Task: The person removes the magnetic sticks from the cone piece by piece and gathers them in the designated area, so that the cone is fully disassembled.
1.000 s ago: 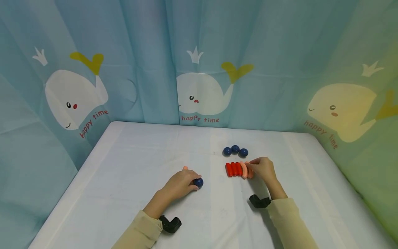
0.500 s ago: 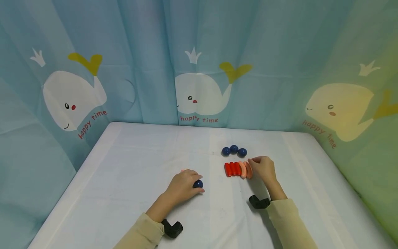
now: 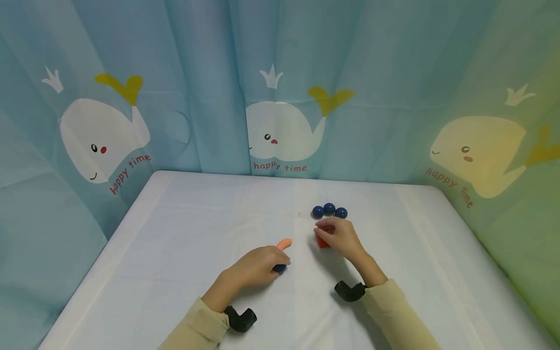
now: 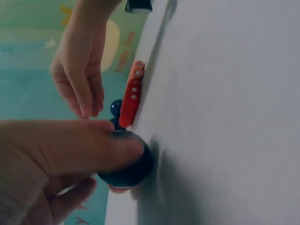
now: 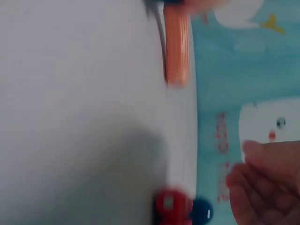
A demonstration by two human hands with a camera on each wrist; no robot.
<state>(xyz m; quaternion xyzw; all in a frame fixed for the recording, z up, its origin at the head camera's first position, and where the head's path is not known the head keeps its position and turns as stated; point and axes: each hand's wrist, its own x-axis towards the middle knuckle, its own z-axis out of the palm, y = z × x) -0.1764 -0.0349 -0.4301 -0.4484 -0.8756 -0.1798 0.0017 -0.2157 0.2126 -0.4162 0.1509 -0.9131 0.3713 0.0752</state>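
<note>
My left hand (image 3: pixel 258 265) pinches a dark blue ball (image 4: pixel 125 164) between thumb and fingers, close over the table. Just beyond its fingertips an orange curved piece (image 3: pixel 284 244) pokes out, partly hidden by the hand in the head view. My right hand (image 3: pixel 341 238) hovers over the row of short red rods (image 3: pixel 322 241), its fingers loosely bent with nothing showing between them. In the left wrist view the row of red rods (image 4: pixel 131 105) shows with orange pieces (image 4: pixel 138 68) at its end. From above, the right hand covers most of that row.
Three dark blue balls (image 3: pixel 329 209) sit close together behind the red rods. White cloth covers the table (image 3: pixel 210 209). Behind it hangs a blue-green curtain (image 3: pixel 210 97) with whale prints. Black cameras (image 3: pixel 240 319) are strapped at both wrists.
My right hand has left the orange end of the row and moved left over the red rods. The orange piece by my left hand now shows farther right, and the held ball is more covered.
</note>
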